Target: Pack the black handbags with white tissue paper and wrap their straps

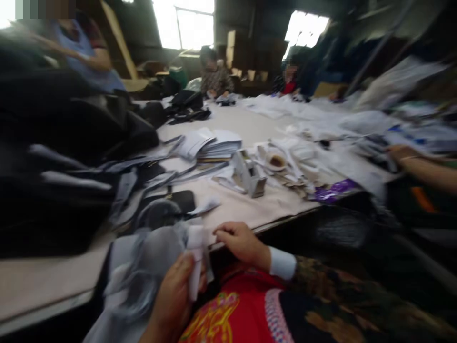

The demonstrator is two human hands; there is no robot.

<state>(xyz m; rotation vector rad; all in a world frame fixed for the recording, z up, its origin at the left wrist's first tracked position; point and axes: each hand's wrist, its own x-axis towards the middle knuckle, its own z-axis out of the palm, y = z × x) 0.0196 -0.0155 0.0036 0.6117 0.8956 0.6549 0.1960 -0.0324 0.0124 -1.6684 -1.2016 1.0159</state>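
My left hand is closed round a bunch of grey fabric and a white strip at the table's near edge. My right hand is curled, its fingertips pinching the upper end of the same white strip. Both hands sit just above my lap, which is covered in red patterned cloth. The picture is smeared by motion, so fine detail of the fabric is lost.
A long beige table carries stacks of white and grey cut pieces, a small grey tool, a tape roll and black cloth heaps. Another person's arm rests at right. Other people sit at the far end.
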